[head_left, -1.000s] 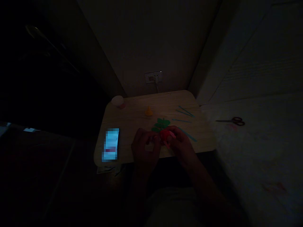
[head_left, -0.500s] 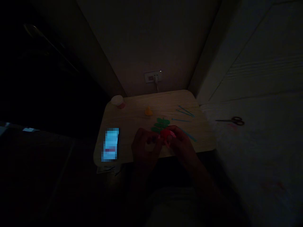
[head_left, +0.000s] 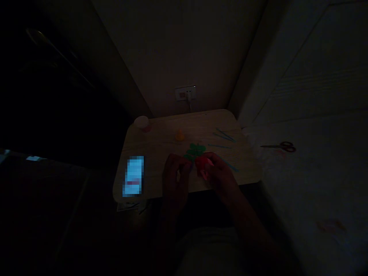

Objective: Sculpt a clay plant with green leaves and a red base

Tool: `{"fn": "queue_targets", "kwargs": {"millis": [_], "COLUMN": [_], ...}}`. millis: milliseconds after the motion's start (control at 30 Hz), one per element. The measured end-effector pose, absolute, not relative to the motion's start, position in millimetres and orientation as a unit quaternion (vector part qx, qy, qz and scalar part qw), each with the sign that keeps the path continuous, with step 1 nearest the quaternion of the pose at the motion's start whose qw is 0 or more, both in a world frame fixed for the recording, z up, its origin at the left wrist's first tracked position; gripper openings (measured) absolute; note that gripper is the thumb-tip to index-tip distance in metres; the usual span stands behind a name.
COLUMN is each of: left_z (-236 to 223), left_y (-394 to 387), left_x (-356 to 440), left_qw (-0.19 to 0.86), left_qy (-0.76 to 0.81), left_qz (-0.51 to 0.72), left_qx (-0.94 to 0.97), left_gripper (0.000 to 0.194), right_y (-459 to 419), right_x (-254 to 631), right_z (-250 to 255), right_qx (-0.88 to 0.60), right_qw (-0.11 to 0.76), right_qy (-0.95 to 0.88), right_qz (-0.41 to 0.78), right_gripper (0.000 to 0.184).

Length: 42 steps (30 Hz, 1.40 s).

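One left hand [head_left: 174,177], one right hand [head_left: 222,176], one red piece [head_left: 202,164], one green sprig [head_left: 197,148], one yellow piece [head_left: 179,136], four blue sticks [head_left: 231,165], one cup [head_left: 142,122], one phone [head_left: 133,176], one pair of scissors [head_left: 280,146], one wall socket [head_left: 181,94], one table [head_left: 155,147].

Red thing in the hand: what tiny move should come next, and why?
Maybe bring the left hand a little closer to steady the red thing. Only the right hand seems to hold it, and a small gap shows between it and the left fingertips.
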<state>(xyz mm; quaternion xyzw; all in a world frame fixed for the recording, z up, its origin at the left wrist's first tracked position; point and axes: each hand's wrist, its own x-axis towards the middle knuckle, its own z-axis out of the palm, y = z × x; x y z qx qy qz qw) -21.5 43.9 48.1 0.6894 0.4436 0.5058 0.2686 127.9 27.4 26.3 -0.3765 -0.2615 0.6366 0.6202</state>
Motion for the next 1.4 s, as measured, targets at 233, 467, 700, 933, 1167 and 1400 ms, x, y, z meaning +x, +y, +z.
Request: {"fn": "queue_targets", "kwargs": {"millis": [233, 467, 700, 933, 1167, 1400], "left_z": [37, 42, 42, 41, 42, 45], "left_y": [41, 41, 41, 39, 40, 45], "left_x": [-19, -20, -22, -25, -21, -27], "left_qw": [0.349, 0.279, 0.118, 0.050, 0.029, 0.062], "left_qy": [0.446, 0.447, 0.440, 0.443, 0.438, 0.461], "left_qz": [0.489, 0.477, 0.473, 0.458, 0.477, 0.490], "left_qx": [0.663, 0.703, 0.754, 0.769, 0.761, 0.737], "left_gripper": [0.008, 0.015, 0.015, 0.011, 0.009, 0.014], "right_y": [27, 28, 28, 26, 25, 26], "right_x": [128, 128, 129, 124, 122, 127], "right_z": [28, 24, 24, 26, 31, 31], "right_qx": [-0.370, -0.387, -0.404, -0.430, -0.455, -0.436], "right_qw": [0.621, 0.615, 0.612, 0.627, 0.609, 0.608], "right_qy": [-0.249, -0.257, -0.284, -0.268, -0.302, -0.298], "right_qz": [0.644, 0.638, 0.618, 0.592, 0.575, 0.592], "right_gripper": [0.037, 0.035, 0.030, 0.028, 0.026, 0.023]}}
